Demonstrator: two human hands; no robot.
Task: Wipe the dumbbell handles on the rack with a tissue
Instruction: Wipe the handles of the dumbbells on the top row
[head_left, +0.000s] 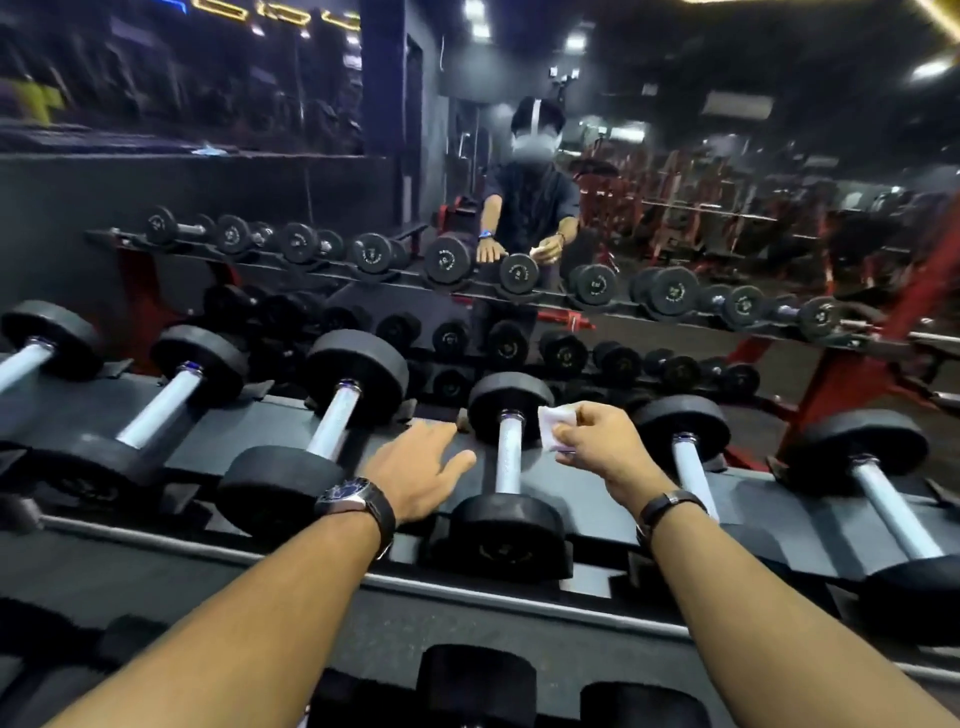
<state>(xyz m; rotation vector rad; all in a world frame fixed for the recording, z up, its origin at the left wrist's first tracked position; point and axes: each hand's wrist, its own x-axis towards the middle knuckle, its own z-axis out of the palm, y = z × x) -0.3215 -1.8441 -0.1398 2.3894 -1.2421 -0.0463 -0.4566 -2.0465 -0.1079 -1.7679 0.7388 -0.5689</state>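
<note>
Head view: dumbbell handle (508, 457) runs away from camera; left hand (415, 467) flat, right hand (597, 447) pinches tissue (553, 423).

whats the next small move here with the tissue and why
Probably bring the right hand left and down to lay the folded white tissue on the silver handle of the middle black dumbbell. The tissue sits just beside that handle, apparently not on it, and the open left hand hovers on its other side.
</note>
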